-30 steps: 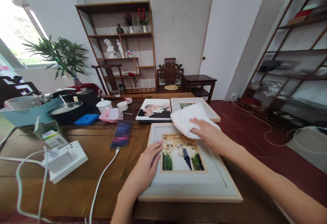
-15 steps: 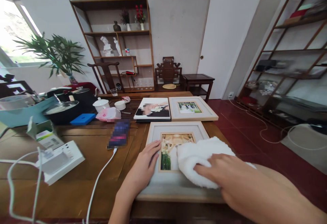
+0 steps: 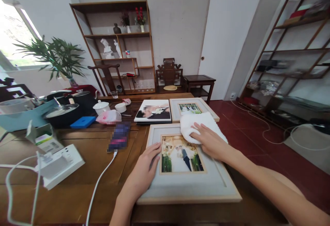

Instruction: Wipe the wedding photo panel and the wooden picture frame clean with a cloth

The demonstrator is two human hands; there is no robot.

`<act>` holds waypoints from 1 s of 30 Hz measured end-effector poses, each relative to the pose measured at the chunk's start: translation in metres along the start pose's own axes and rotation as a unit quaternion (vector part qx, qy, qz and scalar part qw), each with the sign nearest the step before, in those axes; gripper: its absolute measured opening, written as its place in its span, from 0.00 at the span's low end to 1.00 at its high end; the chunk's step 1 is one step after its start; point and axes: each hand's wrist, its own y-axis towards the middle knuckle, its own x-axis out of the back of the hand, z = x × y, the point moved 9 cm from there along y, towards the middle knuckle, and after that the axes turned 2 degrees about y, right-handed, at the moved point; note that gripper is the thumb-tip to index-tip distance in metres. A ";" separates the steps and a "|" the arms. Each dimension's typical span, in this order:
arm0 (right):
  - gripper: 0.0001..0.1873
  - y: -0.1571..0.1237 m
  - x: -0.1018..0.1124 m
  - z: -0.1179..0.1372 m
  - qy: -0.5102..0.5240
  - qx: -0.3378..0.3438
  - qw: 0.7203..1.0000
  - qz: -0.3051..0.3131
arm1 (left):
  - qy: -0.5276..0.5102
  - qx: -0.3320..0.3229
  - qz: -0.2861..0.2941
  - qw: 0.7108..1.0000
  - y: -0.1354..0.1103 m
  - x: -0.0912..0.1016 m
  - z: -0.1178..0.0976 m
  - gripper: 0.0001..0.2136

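A light wood picture frame (image 3: 188, 198) lies flat on the near part of the wooden table, with a wedding photo (image 3: 177, 159) at its middle. My left hand (image 3: 145, 167) rests open on the frame's left side, fingertips beside the photo. A fluffy white cloth (image 3: 189, 121) sits under my right hand (image 3: 210, 140), whose fingers press and grip it at the frame's far right part. The cloth's far edge overlaps a second framed photo (image 3: 190, 108) behind. Left of that one lies a white-edged photo panel (image 3: 153, 111) on top of something dark.
On the table (image 3: 103, 171) to the left are a phone (image 3: 120, 136) on a white cable, a power strip (image 3: 62, 167), an opened small box (image 3: 45, 138), a blue box (image 3: 83, 122), a pan (image 3: 62, 111) and a white lidded cup (image 3: 101, 106). The table's right edge drops to red floor (image 3: 247, 130).
My right hand has moved the white cloth away from me, from the frame's right middle to its far right corner, uncovering the photo. My left hand stays in place.
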 end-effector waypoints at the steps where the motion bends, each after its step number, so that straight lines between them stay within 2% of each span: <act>1: 0.37 0.000 0.001 0.002 0.008 -0.007 1.000 0.005 | 0.004 0.001 0.002 1.000 0.000 0.000 0.000 0.15; 5: 0.33 -0.013 0.014 0.023 0.025 0.000 0.999 0.047 | 0.011 -0.001 0.005 1.000 0.000 -0.002 0.001 0.16; 9: 0.31 -0.047 0.023 0.047 0.052 -0.003 0.993 0.101 | 0.011 -0.005 0.003 1.000 0.001 -0.002 0.001 0.16; 13: 0.35 -0.084 0.031 0.064 0.099 -0.014 0.989 0.107 | 0.013 -0.004 0.003 1.000 0.001 -0.003 -0.001 0.15; 16: 0.37 -0.093 0.033 0.066 0.102 -0.027 0.989 0.104 | 0.016 -0.002 0.012 1.000 0.001 -0.003 -0.002 0.15; 18: 0.37 -0.086 0.032 0.059 0.079 -0.034 0.992 0.089 | 0.017 -0.004 0.015 1.000 0.001 -0.003 -0.002 0.15; 21: 0.36 -0.061 0.028 0.039 0.016 -0.042 0.998 0.045 | 0.014 -0.009 0.012 1.000 0.001 -0.003 -0.001 0.15; 25: 0.35 -0.022 0.019 0.016 -0.052 -0.010 0.998 -0.026 | 0.015 -0.012 0.012 1.000 0.001 -0.003 0.000 0.15; 30: 0.35 -0.002 0.001 0.005 -0.049 0.014 0.998 -0.038 | 0.020 -0.008 0.016 1.000 0.001 -0.004 -0.001 0.15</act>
